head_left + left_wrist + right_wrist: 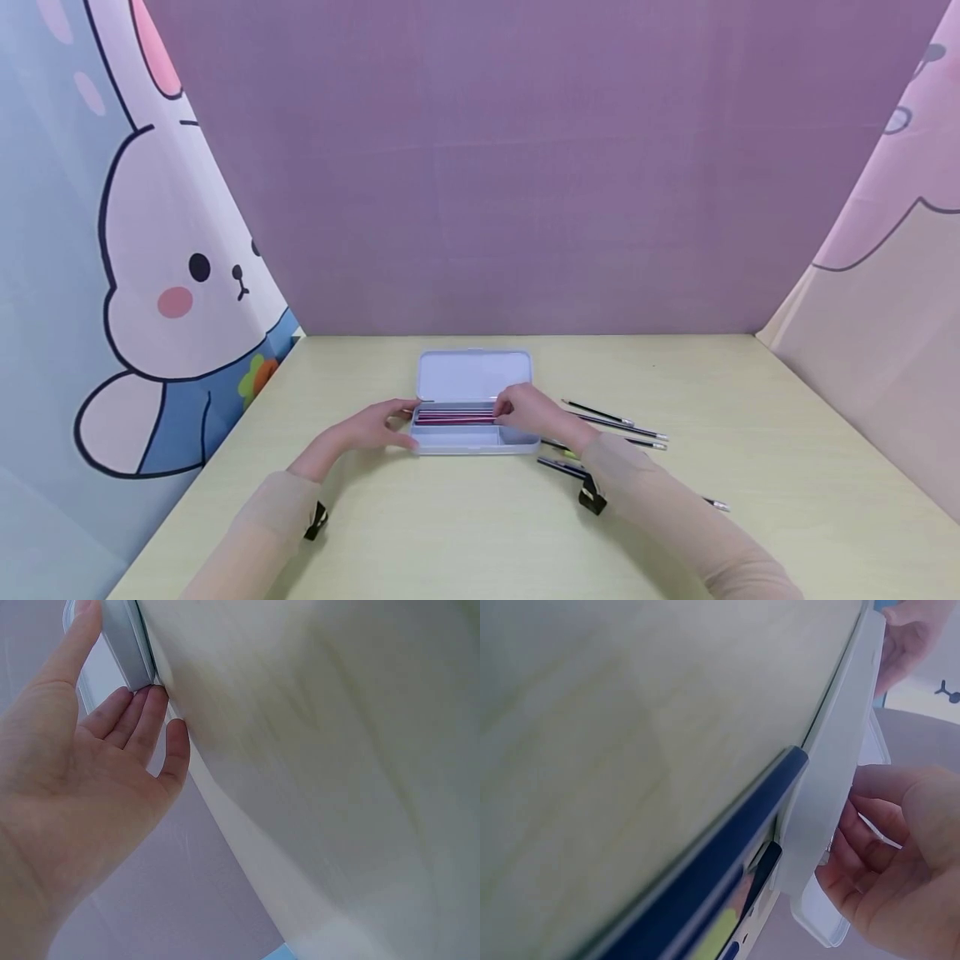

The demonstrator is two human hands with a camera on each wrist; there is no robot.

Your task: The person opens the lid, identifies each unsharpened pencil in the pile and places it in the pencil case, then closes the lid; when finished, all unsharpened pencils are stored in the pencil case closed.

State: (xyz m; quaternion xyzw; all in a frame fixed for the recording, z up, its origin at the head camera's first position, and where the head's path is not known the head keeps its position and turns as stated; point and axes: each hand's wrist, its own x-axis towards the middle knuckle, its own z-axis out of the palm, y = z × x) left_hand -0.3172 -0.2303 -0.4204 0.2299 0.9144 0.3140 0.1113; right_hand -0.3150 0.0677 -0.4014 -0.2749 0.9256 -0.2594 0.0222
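A white pencil case (457, 450) lies on the table with its lid (474, 375) raised at the back. Several red and dark pencils (453, 417) lie lengthwise in its rear compartment. My left hand (372, 425) holds the case's left end, thumb at the front corner and fingers toward the back. In the left wrist view, its fingertips touch the case's edge. At the right ends of the pencils, my right hand (528, 408) pinches a pencil with curled fingers. A small silvery end shows by those fingertips in the right wrist view; the rest is hidden.
Several dark pencils (611, 423) with white erasers lie loose to the right of the case, some partly under the right forearm. A thicker dark stick (727, 840) lies close to the case's front right corner. A purple curtain (525, 167) hangs behind the table (420, 533).
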